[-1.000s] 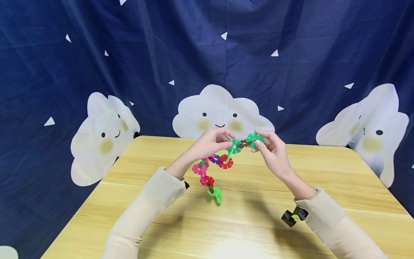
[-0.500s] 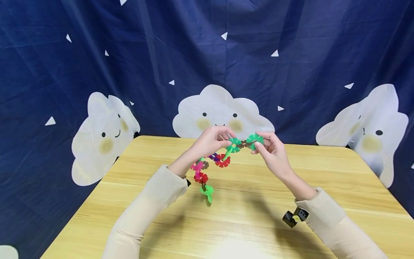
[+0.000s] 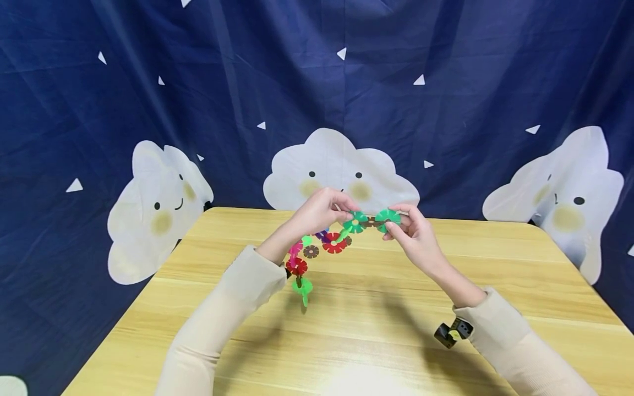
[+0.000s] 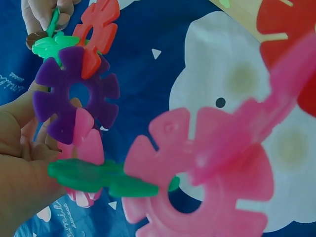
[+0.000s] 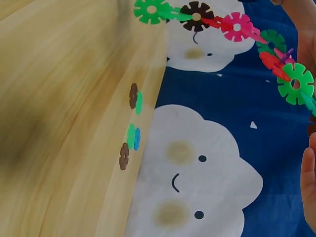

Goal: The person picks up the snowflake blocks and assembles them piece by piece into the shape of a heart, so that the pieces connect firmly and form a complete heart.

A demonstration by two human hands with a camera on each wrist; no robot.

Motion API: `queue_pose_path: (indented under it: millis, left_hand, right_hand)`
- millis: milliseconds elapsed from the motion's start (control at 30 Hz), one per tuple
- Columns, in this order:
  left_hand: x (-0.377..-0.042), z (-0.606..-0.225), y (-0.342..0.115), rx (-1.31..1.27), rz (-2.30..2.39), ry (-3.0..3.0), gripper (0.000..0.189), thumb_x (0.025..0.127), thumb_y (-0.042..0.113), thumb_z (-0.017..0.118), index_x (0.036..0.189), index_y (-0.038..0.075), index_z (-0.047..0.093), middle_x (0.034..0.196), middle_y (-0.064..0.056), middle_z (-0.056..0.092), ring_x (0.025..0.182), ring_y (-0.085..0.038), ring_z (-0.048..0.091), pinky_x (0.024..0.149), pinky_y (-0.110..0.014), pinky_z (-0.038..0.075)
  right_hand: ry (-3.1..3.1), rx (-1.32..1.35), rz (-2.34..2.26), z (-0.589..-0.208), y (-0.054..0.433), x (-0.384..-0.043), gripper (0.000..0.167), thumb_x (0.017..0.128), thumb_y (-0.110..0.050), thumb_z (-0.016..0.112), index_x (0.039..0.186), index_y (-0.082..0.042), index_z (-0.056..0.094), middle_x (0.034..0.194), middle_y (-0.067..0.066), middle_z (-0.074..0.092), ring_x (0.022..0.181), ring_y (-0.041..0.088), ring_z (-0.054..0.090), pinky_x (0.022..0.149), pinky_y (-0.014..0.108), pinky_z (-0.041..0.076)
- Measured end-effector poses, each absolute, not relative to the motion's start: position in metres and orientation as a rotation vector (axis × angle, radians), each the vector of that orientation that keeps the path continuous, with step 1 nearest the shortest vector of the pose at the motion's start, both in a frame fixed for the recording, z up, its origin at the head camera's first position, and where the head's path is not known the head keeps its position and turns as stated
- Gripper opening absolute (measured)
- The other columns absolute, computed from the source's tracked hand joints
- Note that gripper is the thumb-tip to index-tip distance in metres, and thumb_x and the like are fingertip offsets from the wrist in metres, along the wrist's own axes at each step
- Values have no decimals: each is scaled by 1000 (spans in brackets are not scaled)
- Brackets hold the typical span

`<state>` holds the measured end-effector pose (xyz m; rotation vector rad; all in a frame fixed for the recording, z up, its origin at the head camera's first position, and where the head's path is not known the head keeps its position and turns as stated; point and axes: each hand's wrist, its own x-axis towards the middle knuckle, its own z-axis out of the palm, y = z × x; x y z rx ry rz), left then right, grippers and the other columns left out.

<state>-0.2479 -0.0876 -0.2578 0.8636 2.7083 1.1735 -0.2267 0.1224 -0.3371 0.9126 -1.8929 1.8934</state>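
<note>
My left hand [image 3: 319, 212] pinches a teal-green notched plastic disc [image 3: 355, 222] between thumb and fingers. A brown disc [image 3: 370, 221], seen nearly edge-on, links it to another green disc [image 3: 388, 220], which my right hand [image 3: 413, 236] pinches. From the left-held disc a chain of interlocked discs hangs below the left wrist: a red disc [image 3: 334, 243], a purple disc [image 4: 54, 94], a pink disc [image 4: 237, 168], and a bright green disc [image 3: 302, 286] near the low end. In the right wrist view only part of the right hand [image 5: 308, 182] shows at the edge.
Several loose discs lie on the wooden table [image 3: 376, 341] near its far edge, including a brown disc [image 5: 124, 156] and a blue disc [image 5: 137, 138]. Behind the table hangs a dark blue curtain [image 3: 376, 99] printed with clouds.
The chain's hanging end has swung left, uncovering loose discs on the table behind it. My left hand has risen slightly; the right hand and its green disc have shifted slightly left and down.
</note>
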Motion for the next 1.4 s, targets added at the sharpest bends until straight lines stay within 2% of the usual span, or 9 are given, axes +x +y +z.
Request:
queue_pose_path:
  millis: [200, 300, 500, 600, 733, 833, 967, 1200, 1400]
  left_hand:
    - [-249, -258, -88, 888, 1174, 2697, 15, 84, 0, 62, 96, 3, 70, 93, -8, 68, 73, -14, 63, 67, -25, 51]
    - [-250, -259, -88, 898, 1179, 2688, 15, 84, 0, 61, 96, 2, 70, 93, -8, 68, 72, -14, 63, 67, -23, 51]
    - [-249, -259, -88, 927, 1181, 2685, 13, 85, -1, 61, 93, 1, 70, 91, -9, 68, 66, -13, 61, 61, -22, 50]
    - [-249, -259, -89, 926, 1173, 2697, 15, 85, 1, 61, 97, 1, 70, 88, -9, 68, 66, -13, 62, 61, -22, 50]
    - [-248, -259, -88, 909, 1176, 2726, 34, 84, 3, 63, 118, 7, 60, 83, -9, 68, 67, -14, 62, 61, -22, 49]
    - [-248, -259, -87, 916, 1180, 2743, 45, 84, 4, 63, 127, 10, 52, 82, -8, 67, 68, -14, 62, 60, -23, 48]
    - [-248, -259, -87, 938, 1164, 2744, 41, 84, 4, 63, 124, 9, 55, 83, -8, 67, 67, -14, 63, 62, -23, 49]
    - [-248, -258, -88, 928, 1152, 2734, 43, 84, 4, 63, 125, 10, 54, 83, -8, 67, 65, -14, 62, 61, -24, 49]
    - [-248, -259, -88, 932, 1145, 2734, 41, 84, 5, 63, 124, 10, 55, 81, -7, 67, 65, -14, 62, 59, -24, 48]
  right_hand:
    - [-1899, 939, 1857, -338, 122, -225, 42, 84, 17, 48, 115, -11, 52, 85, -6, 66, 64, 8, 62, 60, 20, 52]
    - [-1906, 929, 1863, -338, 121, -224, 37, 84, 17, 49, 112, -7, 54, 84, -5, 66, 64, 7, 62, 60, 20, 52]
    - [-1915, 904, 1882, -338, 121, -223, 28, 83, 17, 49, 111, 17, 45, 82, -7, 66, 63, 6, 62, 59, 19, 51]
    - [-1902, 899, 1901, -338, 120, -223, 29, 84, 16, 49, 111, 8, 49, 82, -7, 67, 63, 6, 62, 60, 19, 52]
    - [-1884, 894, 1914, -338, 120, -222, 37, 85, 16, 49, 112, -9, 52, 82, -6, 67, 63, 6, 62, 61, 19, 51]
    - [-1874, 884, 1922, -339, 120, -222, 38, 85, 16, 49, 112, -11, 52, 82, -6, 67, 62, 6, 61, 61, 19, 52]
    - [-1855, 876, 1939, -340, 120, -221, 35, 85, 16, 48, 112, -5, 51, 82, -6, 67, 62, 6, 61, 62, 19, 52]
    - [-1850, 891, 1955, -342, 119, -221, 41, 85, 16, 47, 111, -17, 52, 81, -6, 67, 63, 7, 62, 63, 19, 52]
    - [-1834, 916, 1996, -342, 119, -220, 42, 86, 16, 46, 111, -17, 52, 85, -6, 67, 65, 6, 63, 65, 20, 52]
